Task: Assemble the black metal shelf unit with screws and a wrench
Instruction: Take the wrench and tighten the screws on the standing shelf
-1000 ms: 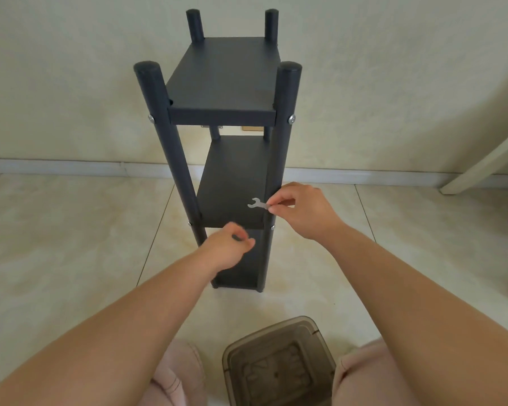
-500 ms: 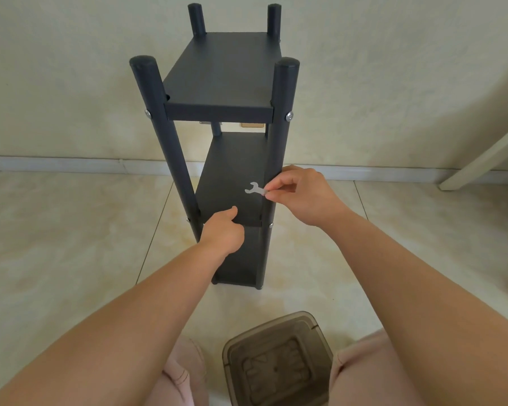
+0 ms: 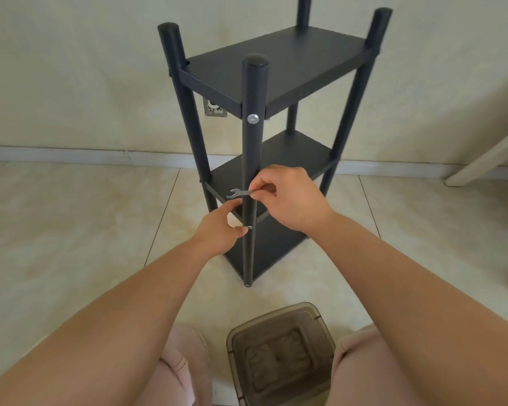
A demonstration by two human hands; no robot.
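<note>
The black metal shelf unit [image 3: 279, 71] stands upright on the tiled floor, turned so one corner post [image 3: 252, 159] faces me. My right hand [image 3: 288, 197] pinches a small silver wrench [image 3: 238, 193] just left of that post, above the middle shelf. My left hand [image 3: 220, 230] holds the post at the middle shelf, its fingertips at a small screw [image 3: 249, 227]. A silver screw head [image 3: 253, 118] shows on the post at the top shelf.
A brown translucent plastic bin [image 3: 279, 356] sits on the floor between my knees. A white skirting board runs along the wall [image 3: 85, 68] behind the unit. A pale slanted leg [image 3: 490, 159] of some furniture stands at the right.
The shelf unit has turned, so a corner post now faces me instead of its narrow front. My left hand shifted from the middle shelf's front edge to the post by the screw.
</note>
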